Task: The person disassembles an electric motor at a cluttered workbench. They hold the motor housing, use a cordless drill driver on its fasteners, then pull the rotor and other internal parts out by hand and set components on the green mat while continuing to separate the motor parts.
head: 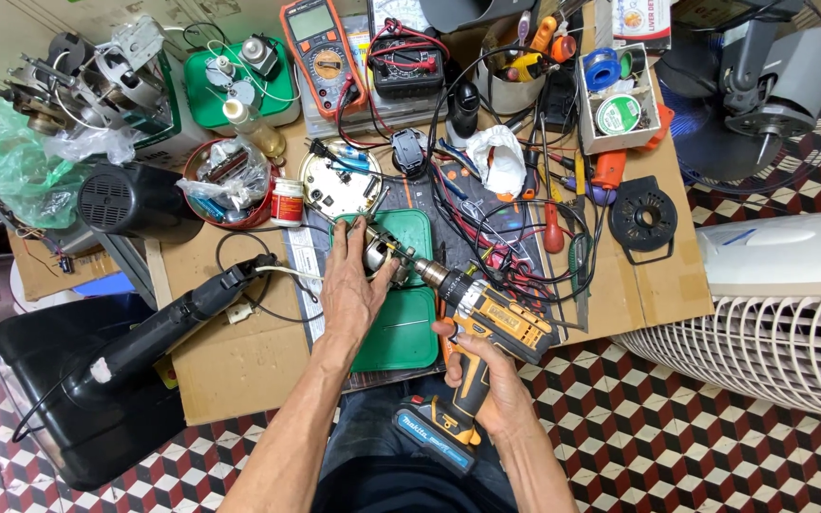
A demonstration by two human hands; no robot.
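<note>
While one small white jar with a red label (287,201) stands at 10 o'clock of the motor (385,257), left hand (353,290) grip is closed on that motor over the green mat (401,332); right hand (482,375) grips one yellow drill (486,328), bit touching motor at 4 o'clock. Two multimeters (325,52) at 12 on the table (239,361).

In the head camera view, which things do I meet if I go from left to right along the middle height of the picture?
Black fan base → left hand → small motor → cordless drill in the right hand → black round grille part → white tower fan.
</note>
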